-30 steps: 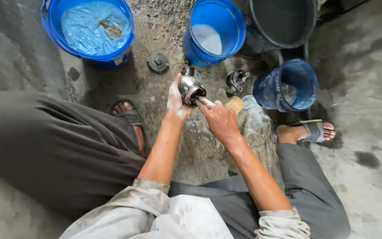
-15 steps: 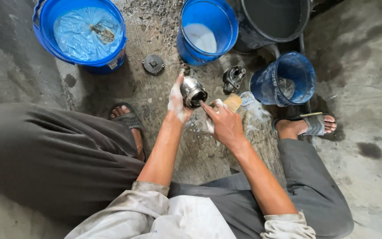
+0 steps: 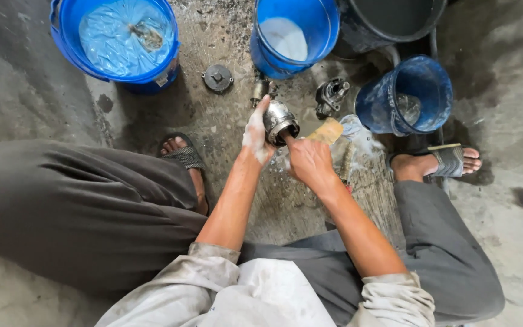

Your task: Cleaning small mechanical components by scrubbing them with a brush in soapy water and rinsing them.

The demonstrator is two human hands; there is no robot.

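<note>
Fingers of the left hand [image 3: 255, 134] grip a metal part [image 3: 279, 121] — right hand [image 3: 310, 162] clasps a brush [image 3: 327, 130].

Rough grey concrete floor [image 3: 43, 85] fills the frame, wet and gritty at upper centre, daylight-lit at left.

Three blue buckets [image 3: 116, 42], a dark tub [image 3: 388, 21], a round cap [image 3: 217, 78] on wet concrete.

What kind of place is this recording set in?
Probably a small workshop's washing spot on bare concrete: blue buckets of liquid, loose metal parts on the floor, a soapy left hand holding a metal part.
</note>
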